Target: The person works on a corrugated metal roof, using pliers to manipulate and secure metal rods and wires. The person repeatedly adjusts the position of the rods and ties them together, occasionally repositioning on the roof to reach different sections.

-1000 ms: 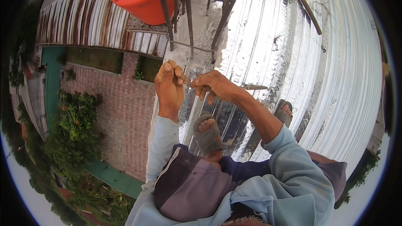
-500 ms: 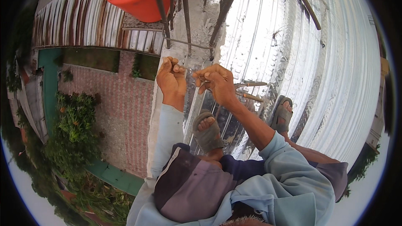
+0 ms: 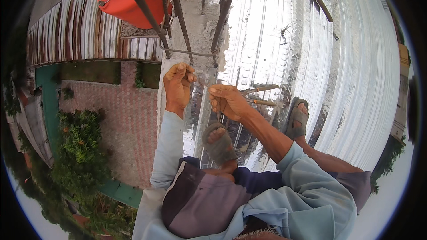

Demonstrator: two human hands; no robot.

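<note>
My left hand [image 3: 177,86] is closed, its thumb and fingers pinched at one end of a thin wire [image 3: 201,82]. To its right, my right hand [image 3: 227,101] has thumb and forefinger pressed together at the wire's other end, its remaining fingers curled. The wire is so fine that it hardly shows between them. Just beyond my right hand, a hand tool with two brownish handles [image 3: 262,88], like pincers, appears to lie on the metal sheet; my hand hides its head. Both hands are over the roof's edge, on the near side of the upright rebars [image 3: 181,22].
A bent tie bar [image 3: 191,54] joins the rebars on the concrete ledge. A red container [image 3: 133,4] with a wire handle stands behind. Shiny corrugated roofing [image 3: 356,84] spreads right, under my sandalled feet [image 3: 219,144]. Left of the ledge is a drop to a paved yard [image 3: 129,120].
My right hand has come down slightly, and its fingers have closed into a firmer pinch. My left hand stays pinched. The view has shifted, so rebars and red container appear further left.
</note>
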